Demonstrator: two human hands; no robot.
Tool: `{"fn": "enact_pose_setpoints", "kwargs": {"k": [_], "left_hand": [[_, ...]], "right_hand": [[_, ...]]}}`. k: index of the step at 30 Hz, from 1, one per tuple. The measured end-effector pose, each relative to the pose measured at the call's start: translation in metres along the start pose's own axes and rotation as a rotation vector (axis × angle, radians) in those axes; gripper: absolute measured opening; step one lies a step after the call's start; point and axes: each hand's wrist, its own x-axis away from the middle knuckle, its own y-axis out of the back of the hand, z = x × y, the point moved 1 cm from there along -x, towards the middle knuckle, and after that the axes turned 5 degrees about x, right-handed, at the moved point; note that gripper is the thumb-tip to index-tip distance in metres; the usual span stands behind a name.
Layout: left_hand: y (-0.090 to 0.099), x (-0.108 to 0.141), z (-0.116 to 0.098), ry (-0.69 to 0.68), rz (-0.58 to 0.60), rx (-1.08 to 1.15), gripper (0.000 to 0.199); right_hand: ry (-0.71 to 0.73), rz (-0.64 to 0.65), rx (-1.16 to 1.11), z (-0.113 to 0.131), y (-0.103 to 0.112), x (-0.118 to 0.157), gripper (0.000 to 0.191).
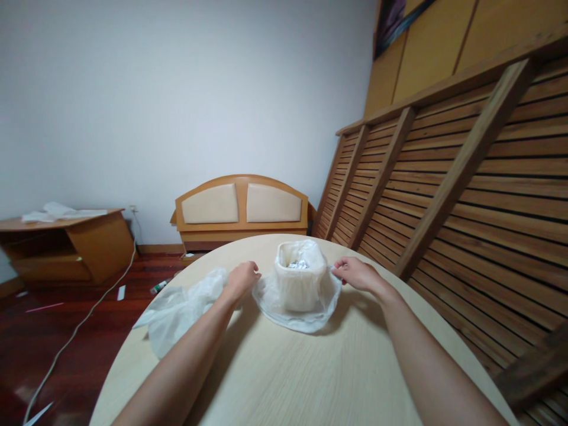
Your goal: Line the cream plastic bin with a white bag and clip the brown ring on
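A white square-mouthed container stands on the round table, with a thin translucent plastic bag spread around its sides and base. Crumpled silvery material shows inside its mouth. My left hand is at the left edge of that bag, its fingers curled together; whatever they pinch is too small to make out. On the other side, my right hand pinches the bag's right edge. Another crumpled translucent bag lies on the table to the left, partly behind my left forearm.
The round pale table fills the foreground. Behind it stands a headboard. A slatted wooden frame leans at the right. At the left are a low cabinet with white sheets on top and a cable on the floor.
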Motion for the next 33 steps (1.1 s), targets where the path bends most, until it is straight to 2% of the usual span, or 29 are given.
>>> {"fn": "enact_pose_setpoints", "kwargs": {"k": [4,9,13,19,26,33], "left_hand": [[-0.008,-0.001,0.004,0.011,0.061,-0.04,0.03],[-0.011,0.0,0.006,0.041,0.111,-0.01,0.008],[-0.008,-0.007,0.004,0.027,0.033,0.122,0.009],[0.002,-0.015,-0.005,0.049,-0.09,0.48,0.012],[0.022,-0.005,-0.023,0.006,-0.173,0.888,0.027],[0.041,0.005,-0.038,-0.086,-0.256,1.111,0.041]], "right_hand": [[0.041,-0.011,-0.046,-0.011,-0.004,-0.008,0.011],[0.053,-0.056,-0.085,-0.02,-0.004,-0.012,0.016],[0.047,-0.139,-0.116,-0.025,0.001,-0.014,0.017],[0.063,-0.275,-0.203,-0.022,0.011,-0.017,0.019],[0.101,-0.442,-0.32,-0.019,0.017,-0.021,0.02],[0.189,-0.571,-0.443,-0.011,0.028,-0.017,0.036]]}}
